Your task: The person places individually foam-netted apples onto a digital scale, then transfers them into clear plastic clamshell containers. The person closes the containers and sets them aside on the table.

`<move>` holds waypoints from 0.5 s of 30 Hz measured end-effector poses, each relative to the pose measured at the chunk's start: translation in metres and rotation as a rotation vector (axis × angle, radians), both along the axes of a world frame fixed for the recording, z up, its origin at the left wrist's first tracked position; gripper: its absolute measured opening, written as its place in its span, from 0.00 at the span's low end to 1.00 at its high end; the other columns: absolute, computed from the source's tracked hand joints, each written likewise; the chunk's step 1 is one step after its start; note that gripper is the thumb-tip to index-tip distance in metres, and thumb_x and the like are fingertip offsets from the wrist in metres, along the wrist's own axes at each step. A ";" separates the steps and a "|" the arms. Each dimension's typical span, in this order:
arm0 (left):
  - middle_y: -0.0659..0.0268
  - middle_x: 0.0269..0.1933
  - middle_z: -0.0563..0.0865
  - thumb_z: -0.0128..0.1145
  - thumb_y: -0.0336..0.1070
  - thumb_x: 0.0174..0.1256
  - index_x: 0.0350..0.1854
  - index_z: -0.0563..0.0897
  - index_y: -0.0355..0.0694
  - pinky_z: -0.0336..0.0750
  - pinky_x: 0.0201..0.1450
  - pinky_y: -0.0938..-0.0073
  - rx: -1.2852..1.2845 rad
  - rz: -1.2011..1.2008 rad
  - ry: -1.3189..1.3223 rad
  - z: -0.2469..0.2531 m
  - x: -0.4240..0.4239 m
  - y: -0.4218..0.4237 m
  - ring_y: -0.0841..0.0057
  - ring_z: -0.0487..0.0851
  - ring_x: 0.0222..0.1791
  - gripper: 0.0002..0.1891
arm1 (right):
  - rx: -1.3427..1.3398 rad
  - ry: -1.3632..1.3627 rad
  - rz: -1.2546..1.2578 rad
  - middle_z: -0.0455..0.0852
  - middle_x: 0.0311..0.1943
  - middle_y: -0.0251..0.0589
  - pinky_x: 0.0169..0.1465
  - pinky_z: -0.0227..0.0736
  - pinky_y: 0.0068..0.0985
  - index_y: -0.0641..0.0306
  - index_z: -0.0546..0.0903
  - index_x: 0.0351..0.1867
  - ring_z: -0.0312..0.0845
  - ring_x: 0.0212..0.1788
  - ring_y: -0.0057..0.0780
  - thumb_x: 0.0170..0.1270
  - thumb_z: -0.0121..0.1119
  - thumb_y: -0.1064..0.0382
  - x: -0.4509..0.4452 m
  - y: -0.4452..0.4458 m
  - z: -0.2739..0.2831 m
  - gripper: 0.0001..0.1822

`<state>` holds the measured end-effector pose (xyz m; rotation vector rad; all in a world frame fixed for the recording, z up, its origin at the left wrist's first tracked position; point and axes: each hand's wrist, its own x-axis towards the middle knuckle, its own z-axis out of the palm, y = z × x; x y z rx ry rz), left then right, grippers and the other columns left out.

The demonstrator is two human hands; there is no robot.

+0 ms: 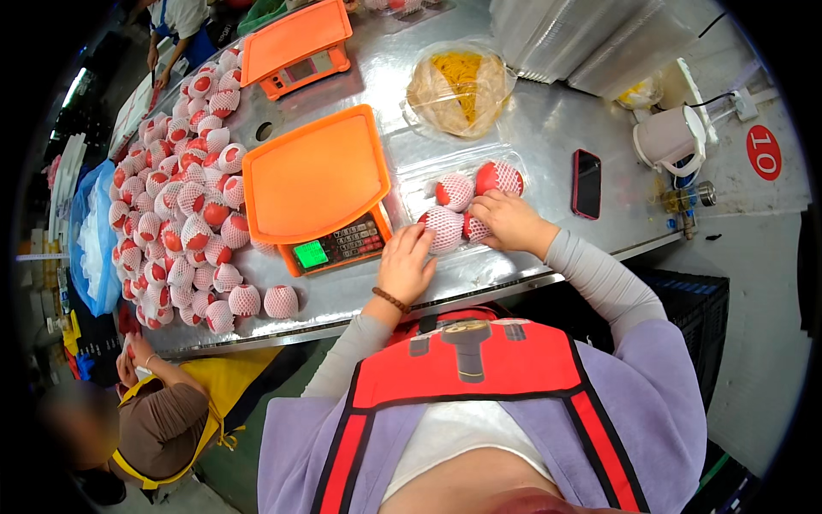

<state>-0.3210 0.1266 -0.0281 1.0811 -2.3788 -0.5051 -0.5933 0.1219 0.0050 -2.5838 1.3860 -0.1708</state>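
Several red round fruits in white foam nets sit close together in a clear plastic tray [411, 183] before me. My right hand [510, 221] curls over the near right fruit [474, 229], its fingers partly covering it. My left hand [406, 262] rests at the tray's left side, fingers a little apart, the fingertips against or just beside the near left fruit [444, 229]. Behind these lie the far left fruit [454, 192] and the far right fruit [499, 178], which shows more bare red skin.
An orange weighing scale [314, 173] with a lit display stands left, a second scale [295, 48] behind it. Netted fruits [186, 193] are heaped farther left. A bag of rubber bands [459, 87], stacked clear containers [578, 38], a phone [586, 184] and a kettle [668, 138] surround the tray. A co-worker [160, 411] stands lower left.
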 end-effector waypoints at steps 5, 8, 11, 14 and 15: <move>0.57 0.54 0.81 0.68 0.36 0.53 0.53 0.80 0.41 0.71 0.63 0.55 -0.009 0.010 0.002 -0.009 -0.013 -0.012 0.56 0.79 0.55 0.23 | 0.100 0.217 -0.080 0.86 0.47 0.40 0.54 0.72 0.39 0.57 0.78 0.53 0.78 0.53 0.41 0.46 0.74 0.50 0.028 -0.010 0.001 0.31; 0.57 0.52 0.82 0.71 0.39 0.53 0.52 0.80 0.40 0.72 0.59 0.56 -0.024 0.034 0.031 -0.011 -0.013 -0.017 0.56 0.80 0.52 0.23 | 0.175 0.356 -0.141 0.87 0.44 0.43 0.54 0.71 0.40 0.56 0.79 0.53 0.78 0.52 0.43 0.46 0.73 0.48 0.044 -0.018 0.001 0.31; 0.58 0.52 0.82 0.71 0.39 0.53 0.53 0.79 0.40 0.73 0.57 0.58 -0.010 0.060 0.033 -0.015 -0.012 -0.017 0.56 0.80 0.52 0.25 | 0.181 0.312 -0.106 0.87 0.42 0.44 0.55 0.71 0.40 0.56 0.78 0.53 0.78 0.52 0.45 0.46 0.72 0.48 0.040 -0.022 0.003 0.32; 0.58 0.53 0.82 0.71 0.40 0.53 0.54 0.78 0.40 0.73 0.57 0.58 -0.020 0.073 0.051 -0.016 -0.013 -0.015 0.56 0.80 0.52 0.26 | 0.169 0.113 -0.049 0.86 0.44 0.46 0.57 0.70 0.41 0.58 0.78 0.56 0.77 0.53 0.47 0.46 0.72 0.50 0.018 -0.027 0.004 0.33; 0.58 0.53 0.82 0.71 0.40 0.53 0.55 0.78 0.40 0.73 0.57 0.58 -0.025 0.077 0.059 -0.016 -0.012 -0.014 0.56 0.80 0.52 0.26 | 0.167 0.032 -0.031 0.85 0.45 0.47 0.58 0.70 0.42 0.58 0.78 0.57 0.77 0.54 0.48 0.46 0.72 0.50 0.009 -0.026 0.003 0.34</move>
